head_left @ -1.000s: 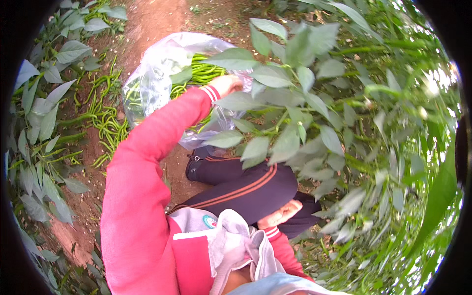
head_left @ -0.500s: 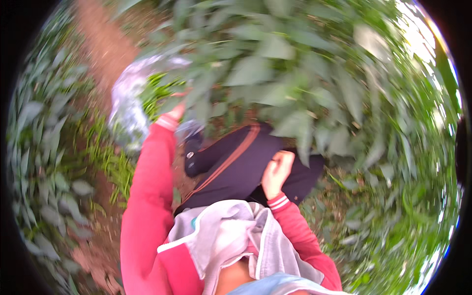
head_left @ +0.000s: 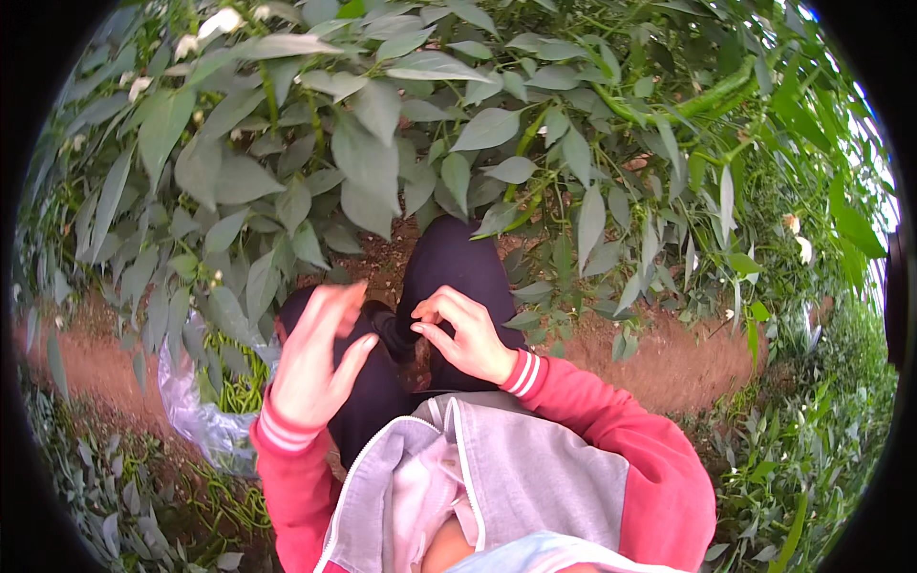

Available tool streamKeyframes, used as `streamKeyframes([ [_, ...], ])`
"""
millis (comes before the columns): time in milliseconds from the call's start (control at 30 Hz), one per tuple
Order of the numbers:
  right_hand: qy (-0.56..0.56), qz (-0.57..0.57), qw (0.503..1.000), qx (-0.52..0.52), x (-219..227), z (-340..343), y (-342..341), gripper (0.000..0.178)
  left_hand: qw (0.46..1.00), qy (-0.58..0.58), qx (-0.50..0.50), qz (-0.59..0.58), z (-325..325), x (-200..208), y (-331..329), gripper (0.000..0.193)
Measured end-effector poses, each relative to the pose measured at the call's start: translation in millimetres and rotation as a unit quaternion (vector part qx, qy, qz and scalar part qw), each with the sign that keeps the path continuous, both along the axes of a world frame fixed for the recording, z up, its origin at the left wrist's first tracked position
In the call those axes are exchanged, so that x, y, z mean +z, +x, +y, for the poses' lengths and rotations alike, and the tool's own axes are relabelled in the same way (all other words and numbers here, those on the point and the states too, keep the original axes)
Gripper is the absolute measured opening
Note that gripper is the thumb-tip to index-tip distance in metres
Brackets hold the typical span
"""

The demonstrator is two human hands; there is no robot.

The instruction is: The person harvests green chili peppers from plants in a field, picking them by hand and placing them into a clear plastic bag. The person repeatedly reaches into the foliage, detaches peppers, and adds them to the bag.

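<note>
Hands, left (head_left: 315, 358) and right (head_left: 468, 334), hover empty over dark trousers (head_left: 449, 267), beneath matte leaves (head_left: 363, 162).

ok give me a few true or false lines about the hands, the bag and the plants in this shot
1. Both hands are empty. True: the left hand and right hand are raised in front of the body with nothing seen in them.
2. The clear plastic bag lies to the person's right. False: it lies on the person's left, on the soil.
3. The bag holds long green peppers. True.
4. The sleeves are blue. False: the sleeves are red with white-striped cuffs.
5. A long green pepper hangs on the plant at upper right. True.
6. The left hand grips the bag. False: it is apart from it, above.
</note>
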State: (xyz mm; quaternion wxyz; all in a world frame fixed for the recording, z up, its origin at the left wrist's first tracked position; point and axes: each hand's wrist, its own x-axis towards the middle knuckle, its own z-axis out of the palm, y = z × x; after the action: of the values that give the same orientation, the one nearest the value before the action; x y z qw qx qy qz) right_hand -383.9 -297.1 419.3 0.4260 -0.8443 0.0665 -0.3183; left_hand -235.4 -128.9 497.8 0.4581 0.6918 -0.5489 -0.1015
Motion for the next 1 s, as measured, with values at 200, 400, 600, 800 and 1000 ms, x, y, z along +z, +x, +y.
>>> streamKeyframes([
  [200, -0.091, -0.065, 0.989, -0.097, 33.4, -14.2, -12.6, 0.010, 0.966, -0.165, 0.038, -0.195, -160.1, 17.1, 72.5, 0.046],
  [400, -0.028, -0.230, 0.932, -0.278, 66.4, -44.9, -20.4, 0.013, 0.905, -0.188, 0.193, -0.330, -177.7, 38.1, 148.9, 0.040],
  [600, -0.218, -0.206, 0.935, -0.190, 83.3, -41.8, 8.6, 0.015, 0.900, -0.120, 0.245, -0.340, -120.5, 42.0, 234.2, 0.034],
  [800, -0.080, -0.071, 0.987, -0.119, 56.8, -13.7, 101.2, 0.018, 0.896, -0.143, 0.210, -0.364, -75.1, 58.5, 272.6, 0.053],
  [1000, -0.042, -0.001, 0.997, 0.061, 41.8, 0.9, 139.1, 0.020, 0.970, -0.207, 0.122, -0.041, -42.6, 65.3, 301.6, 0.047],
])
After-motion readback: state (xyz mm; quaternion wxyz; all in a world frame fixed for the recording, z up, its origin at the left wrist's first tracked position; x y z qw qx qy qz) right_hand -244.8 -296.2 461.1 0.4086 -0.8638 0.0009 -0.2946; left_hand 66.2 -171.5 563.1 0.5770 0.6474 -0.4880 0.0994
